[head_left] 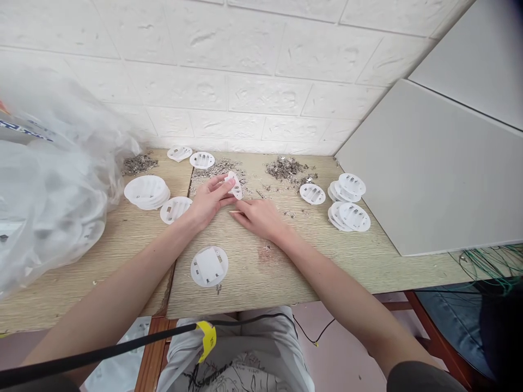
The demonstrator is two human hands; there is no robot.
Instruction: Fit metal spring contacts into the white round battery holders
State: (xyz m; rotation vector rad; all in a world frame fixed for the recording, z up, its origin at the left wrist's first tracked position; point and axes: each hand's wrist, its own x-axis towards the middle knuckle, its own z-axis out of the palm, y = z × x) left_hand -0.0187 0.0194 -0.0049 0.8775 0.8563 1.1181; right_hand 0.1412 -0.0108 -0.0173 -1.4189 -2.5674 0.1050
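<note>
My left hand (pixel 210 201) holds a white plastic disc (pixel 234 185) tilted up on its edge, pinched between thumb and fingers. Close beside it, my right hand (pixel 258 216) has its fingers closed around a thin, light-coloured stick (pixel 236 212), whose tip sticks out to the left below the disc. Another white disc (pixel 209 265) with a square raised part lies nearer the front edge, a small metal piece (pixel 219 289) beside it. Behind my hands are piles of small metal pieces (pixel 286 168).
White discs are stacked at the left (pixel 147 190) and right (pixel 354 217). A large clear plastic bag (pixel 61 179) stands at the far left. A white brick-pattern wall (pixel 253 71) and a grey panel (pixel 445 169) bound the wooden table (pixel 245 288). A black cable (pixel 155 338) crosses in front.
</note>
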